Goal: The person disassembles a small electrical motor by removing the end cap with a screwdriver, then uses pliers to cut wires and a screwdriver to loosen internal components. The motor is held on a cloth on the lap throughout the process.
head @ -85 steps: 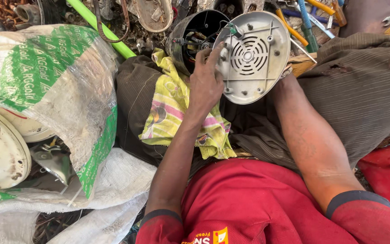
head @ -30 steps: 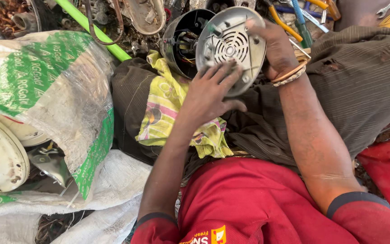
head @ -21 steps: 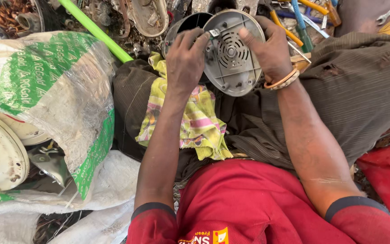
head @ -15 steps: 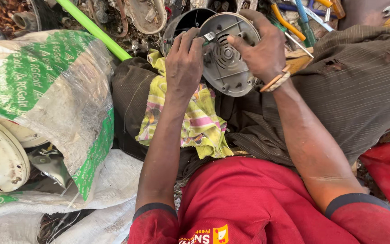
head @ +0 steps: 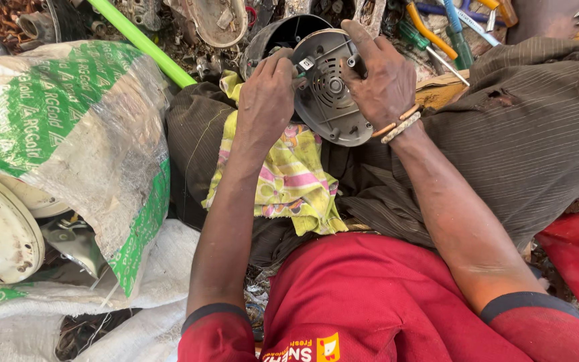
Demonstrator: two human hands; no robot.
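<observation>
both hands grip a round grey vented motor cover (head: 330, 100) over the lap. the left hand (head: 266, 100) curls shut on its left rim; the right hand (head: 383, 80) clamps the right edge, index finger lying over the top. risk: the cover could slip onto the yellow floral cloth (head: 289, 181) below the fingers, since both grips are edge-only.

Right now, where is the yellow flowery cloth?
In the head view, the yellow flowery cloth lies on the person's lap, under the left hand and wrist and just left of the round grey vented cover.
</observation>
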